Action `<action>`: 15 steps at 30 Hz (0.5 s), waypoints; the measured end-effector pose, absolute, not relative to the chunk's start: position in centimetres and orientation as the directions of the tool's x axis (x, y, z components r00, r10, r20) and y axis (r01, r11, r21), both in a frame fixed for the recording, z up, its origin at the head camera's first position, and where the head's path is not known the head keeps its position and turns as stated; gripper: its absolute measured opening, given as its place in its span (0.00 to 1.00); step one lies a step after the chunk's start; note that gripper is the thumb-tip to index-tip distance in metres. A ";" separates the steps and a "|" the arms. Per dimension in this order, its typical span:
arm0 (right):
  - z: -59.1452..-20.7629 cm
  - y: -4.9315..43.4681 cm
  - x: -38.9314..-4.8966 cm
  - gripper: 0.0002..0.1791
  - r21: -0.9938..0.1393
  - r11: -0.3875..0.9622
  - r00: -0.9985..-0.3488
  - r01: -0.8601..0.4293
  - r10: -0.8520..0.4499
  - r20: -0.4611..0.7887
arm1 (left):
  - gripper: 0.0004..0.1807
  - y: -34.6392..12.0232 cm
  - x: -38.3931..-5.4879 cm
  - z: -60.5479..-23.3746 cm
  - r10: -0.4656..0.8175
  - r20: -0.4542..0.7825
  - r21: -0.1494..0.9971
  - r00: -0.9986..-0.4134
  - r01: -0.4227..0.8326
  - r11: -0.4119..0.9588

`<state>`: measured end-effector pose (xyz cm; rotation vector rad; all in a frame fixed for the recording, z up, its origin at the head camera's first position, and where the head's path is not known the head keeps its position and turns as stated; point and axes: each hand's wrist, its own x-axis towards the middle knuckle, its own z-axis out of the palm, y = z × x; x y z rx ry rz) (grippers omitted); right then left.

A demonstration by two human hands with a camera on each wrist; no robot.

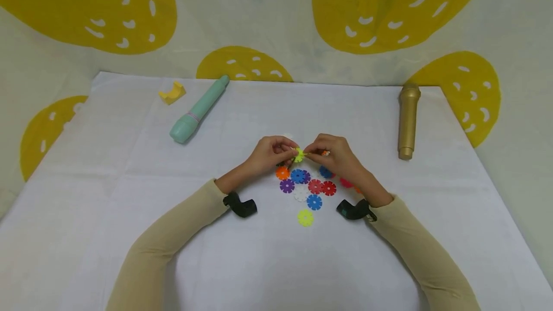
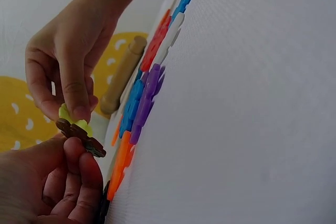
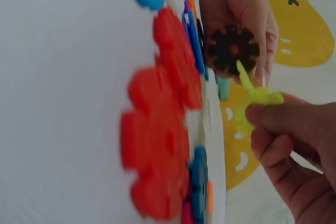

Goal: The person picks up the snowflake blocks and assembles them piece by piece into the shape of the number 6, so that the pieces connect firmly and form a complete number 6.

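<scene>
Over the table, my left hand (image 1: pixel 269 155) pinches a brown notched disc (image 3: pixel 233 50), a flower-shaped plastic linking piece. Facing it, my right hand (image 1: pixel 336 155) holds yellow-green notched plastic (image 3: pixel 257 103) between thumb and fingers. One yellow-green part stands at an angle to another; whether these are two joined discs I cannot tell. In the left wrist view the brown and yellow-green pieces meet or overlap between the fingertips. Below the hands lie loose discs, among them an orange disc (image 1: pixel 282 173), a purple disc (image 1: pixel 287 186), a red disc (image 1: pixel 315 186) and a yellow disc (image 1: pixel 305 217).
A mint-green microphone-shaped object (image 1: pixel 198 112) lies at the back left, beside a small yellow curved block (image 1: pixel 173 93). At the right lies a gold microphone-shaped object (image 1: pixel 408 123). White cloth (image 1: pixel 276 272) covers the table; a patterned sheet (image 1: pixel 276 18) hangs behind its far edge.
</scene>
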<state>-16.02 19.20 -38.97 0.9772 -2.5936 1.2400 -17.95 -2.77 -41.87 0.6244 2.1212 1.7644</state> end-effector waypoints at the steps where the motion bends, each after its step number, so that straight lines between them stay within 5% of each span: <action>1: -38.9 19.2 -16.0 0.06 -0.660 0.468 -0.792 -0.588 -0.501 0.350 | 0.12 -2.8 -18.0 -41.8 0.516 0.038 0.981 -0.856 0.130 0.143; 15: -38.9 20.0 -16.6 0.08 -0.747 0.495 -0.864 -0.444 -0.457 0.211 | 0.14 -2.9 -18.2 -42.1 0.547 0.028 0.985 -0.837 0.118 0.129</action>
